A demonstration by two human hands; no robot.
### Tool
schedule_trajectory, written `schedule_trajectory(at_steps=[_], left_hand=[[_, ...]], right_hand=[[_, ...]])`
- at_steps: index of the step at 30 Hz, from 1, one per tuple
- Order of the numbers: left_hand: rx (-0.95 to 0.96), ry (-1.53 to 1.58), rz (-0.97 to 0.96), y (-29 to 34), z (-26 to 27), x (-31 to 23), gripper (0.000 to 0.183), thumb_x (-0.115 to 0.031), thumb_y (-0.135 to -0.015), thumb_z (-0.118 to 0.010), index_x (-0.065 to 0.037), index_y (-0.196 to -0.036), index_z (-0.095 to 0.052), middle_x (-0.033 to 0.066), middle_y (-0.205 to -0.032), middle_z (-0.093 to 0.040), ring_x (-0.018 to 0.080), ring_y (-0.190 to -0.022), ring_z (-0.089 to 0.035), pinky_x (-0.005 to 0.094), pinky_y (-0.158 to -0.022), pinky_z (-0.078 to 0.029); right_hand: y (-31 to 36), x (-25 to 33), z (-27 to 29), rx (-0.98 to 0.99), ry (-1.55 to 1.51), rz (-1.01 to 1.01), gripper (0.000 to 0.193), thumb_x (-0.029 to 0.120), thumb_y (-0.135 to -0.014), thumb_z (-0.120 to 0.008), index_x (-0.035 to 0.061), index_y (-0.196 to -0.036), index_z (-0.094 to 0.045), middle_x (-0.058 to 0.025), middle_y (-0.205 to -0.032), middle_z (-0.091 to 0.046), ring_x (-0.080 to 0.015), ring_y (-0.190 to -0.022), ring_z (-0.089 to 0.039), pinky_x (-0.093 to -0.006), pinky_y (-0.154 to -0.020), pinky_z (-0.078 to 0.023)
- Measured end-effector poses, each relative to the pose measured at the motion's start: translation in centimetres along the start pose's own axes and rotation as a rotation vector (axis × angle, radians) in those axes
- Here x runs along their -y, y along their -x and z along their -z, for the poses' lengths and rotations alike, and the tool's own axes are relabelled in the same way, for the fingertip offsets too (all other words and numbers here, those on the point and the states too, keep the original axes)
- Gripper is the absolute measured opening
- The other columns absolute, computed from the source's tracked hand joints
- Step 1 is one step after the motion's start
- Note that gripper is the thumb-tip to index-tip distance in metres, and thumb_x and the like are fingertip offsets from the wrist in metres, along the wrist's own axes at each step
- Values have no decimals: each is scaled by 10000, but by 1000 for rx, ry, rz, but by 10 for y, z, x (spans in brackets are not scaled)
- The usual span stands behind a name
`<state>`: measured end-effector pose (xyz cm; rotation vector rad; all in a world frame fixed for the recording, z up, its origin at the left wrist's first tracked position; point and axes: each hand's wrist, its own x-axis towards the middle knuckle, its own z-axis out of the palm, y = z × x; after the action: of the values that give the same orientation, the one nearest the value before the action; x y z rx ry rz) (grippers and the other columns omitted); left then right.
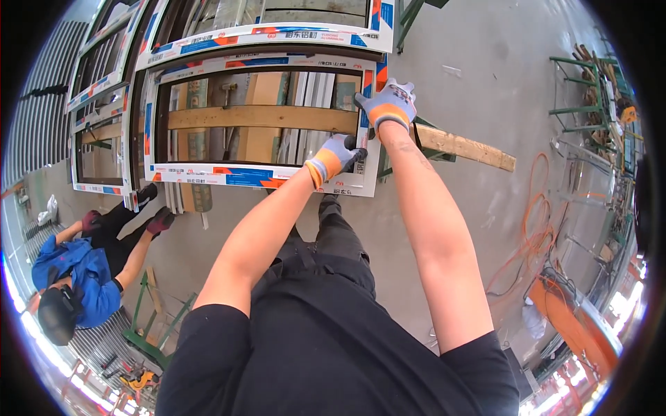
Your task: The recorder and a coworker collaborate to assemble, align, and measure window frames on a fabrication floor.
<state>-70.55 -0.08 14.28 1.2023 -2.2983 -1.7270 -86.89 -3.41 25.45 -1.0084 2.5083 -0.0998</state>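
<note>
A rectangular window frame (243,175) wrapped in white, blue and orange protective film lies flat before me. My left hand (336,158), in a grey glove with an orange cuff and dark fingertips, is closed on its right rail close to the near corner. At the outer right edge, farther up, my right hand (392,102) wears a matching glove. Its thumb reaches over onto the rail, while the other fingers are bent at the outer side and partly hidden. Beneath the frame runs a wooden beam (465,145), which sticks out past the right edge.
More wrapped frames (333,36) lie beyond and to the left. A hammer (227,93) and long boards show through the opening. At left, a person in blue (80,270) reaches toward the left frame. An orange hose (534,229) coils on the right floor. Green trestles (579,93) stand farther right.
</note>
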Motion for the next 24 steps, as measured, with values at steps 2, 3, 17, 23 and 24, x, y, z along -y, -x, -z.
schedule_trajectory(at_steps=[2,3,17,23,24], left_hand=[[4,83,-1,3,-1,-7,380,-334,-883,-689,-14,-1087,-679,198,-932,-708,281,-812,-643,378,-767,-503],[-4,172,-1,5,-1,-11,387,-336,-877,-695,-13,-1090,-681,199,-927,-708,274,-801,-641,373,-761,-503],[3,-146,113,17,-5,-36,607,-459,-751,-788,-27,-1160,-665,247,-1068,-692,379,-947,-671,415,-835,-521],[-163,-228,174,15,-9,-46,671,-523,-679,-801,-18,-1102,-670,263,-1046,-691,419,-991,-654,445,-864,-524],[-141,-151,118,14,-7,-36,678,-559,-703,-776,-10,-1087,-675,271,-1016,-692,429,-964,-659,451,-855,-526]], right_hand=[[-2,-5,0,9,49,9,763,585,-663,-804,88,-1210,-616,-182,-1261,-521,-346,-1215,-545,-445,-945,-521],[-4,-8,-3,8,45,2,763,585,-663,-804,88,-1210,-616,-182,-1261,-521,-346,-1215,-545,-445,-945,-521],[-10,-9,-2,22,-81,32,751,555,-692,-782,86,-1251,-606,-197,-1232,-585,-325,-1137,-604,-413,-959,-514],[-17,-14,-7,2,-136,74,712,534,-674,-793,87,-1203,-630,-198,-1220,-593,-333,-1142,-598,-418,-950,-516],[-14,-11,-8,-9,-138,88,690,513,-655,-805,91,-1178,-645,-192,-1222,-580,-332,-1123,-612,-414,-935,-525]])
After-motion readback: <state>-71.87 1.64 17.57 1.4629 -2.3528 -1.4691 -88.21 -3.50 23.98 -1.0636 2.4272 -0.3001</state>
